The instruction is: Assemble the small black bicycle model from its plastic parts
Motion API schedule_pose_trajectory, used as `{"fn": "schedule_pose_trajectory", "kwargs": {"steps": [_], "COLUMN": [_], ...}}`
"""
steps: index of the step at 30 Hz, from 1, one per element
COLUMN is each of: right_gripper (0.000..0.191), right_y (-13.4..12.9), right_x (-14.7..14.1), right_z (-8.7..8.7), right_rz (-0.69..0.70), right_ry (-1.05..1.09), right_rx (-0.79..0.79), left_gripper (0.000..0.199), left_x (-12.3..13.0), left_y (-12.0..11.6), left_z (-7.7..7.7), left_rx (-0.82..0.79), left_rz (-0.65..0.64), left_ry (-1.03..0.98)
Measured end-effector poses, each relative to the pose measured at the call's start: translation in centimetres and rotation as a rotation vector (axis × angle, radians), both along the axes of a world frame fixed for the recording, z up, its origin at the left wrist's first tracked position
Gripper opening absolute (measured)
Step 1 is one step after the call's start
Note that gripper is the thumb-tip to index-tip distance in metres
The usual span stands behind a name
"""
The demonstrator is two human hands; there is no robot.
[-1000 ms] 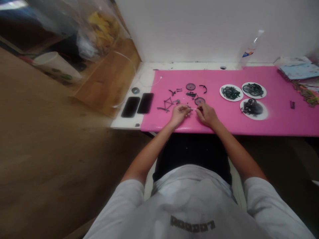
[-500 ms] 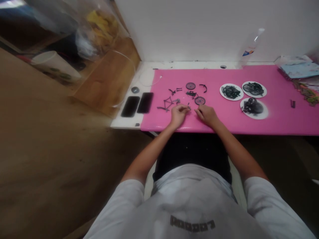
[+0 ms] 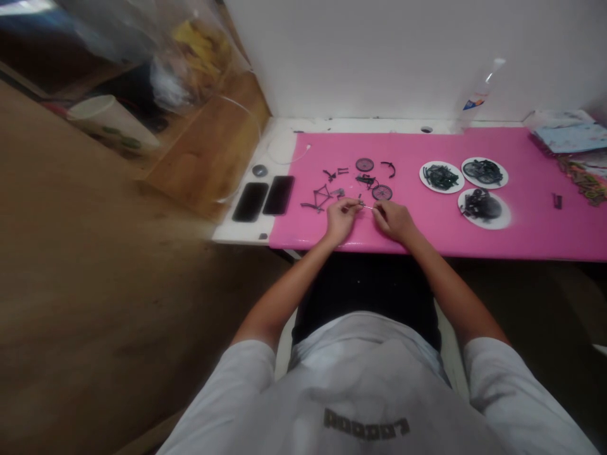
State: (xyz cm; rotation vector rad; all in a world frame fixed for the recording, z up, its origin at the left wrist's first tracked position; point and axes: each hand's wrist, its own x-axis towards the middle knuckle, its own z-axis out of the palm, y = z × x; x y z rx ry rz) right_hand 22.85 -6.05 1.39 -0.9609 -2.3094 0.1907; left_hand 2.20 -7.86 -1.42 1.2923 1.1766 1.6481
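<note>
My left hand is closed in a pinch over the near part of the pink mat, holding a small dark bicycle part too small to name further. Facing it, my right hand pinches a thin silvery pin whose far end meets the part at my left fingertips. Just beyond the hands lie a toy bicycle frame, a spoked wheel and a second wheel. A curved dark piece and a small black assembly are close by.
Three white plates hold dark pieces: a left plate, a back plate and a front plate. Two phones, one outer and one inner, lie left. A clear bottle stands behind, and bagged items sit far right.
The thin silvery pin now shows between my hands, bridging from the right fingertips to the left. The right fingers have shifted slightly; the loose parts stay in place.
</note>
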Motion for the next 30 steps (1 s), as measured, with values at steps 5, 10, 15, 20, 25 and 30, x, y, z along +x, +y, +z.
{"fn": "schedule_pose_trajectory", "kwargs": {"steps": [5,10,15,20,25,30], "right_gripper": [0.046,0.064,0.069,0.053,0.046,0.038], "right_y": [0.3,0.9,0.9,0.8,1.1,0.8], "right_x": [0.2,0.7,0.5,0.3,0.1,0.1], "right_z": [-0.2,-0.8,-1.0,-0.7,-0.7,-0.7], "right_rz": [0.057,0.066,0.006,0.039,0.013,-0.026], "right_ry": [-0.048,-0.074,-0.055,0.082,0.143,0.104], "right_rx": [0.062,0.025,-0.027,-0.135,-0.168,-0.166], "left_gripper": [0.007,0.014,0.009,0.015,0.032,0.038], "left_x": [-0.2,0.0,0.1,0.0,0.1,0.2], "left_y": [-0.1,-0.3,-0.2,0.1,0.3,-0.2], "left_z": [0.4,0.4,0.1,-0.3,-1.1,-0.9], "left_rx": [-0.018,-0.031,-0.013,-0.012,-0.036,-0.045], "left_rz": [0.060,-0.005,-0.005,0.017,-0.104,-0.221], "left_ry": [0.052,0.026,0.041,0.111,0.088,0.094]}}
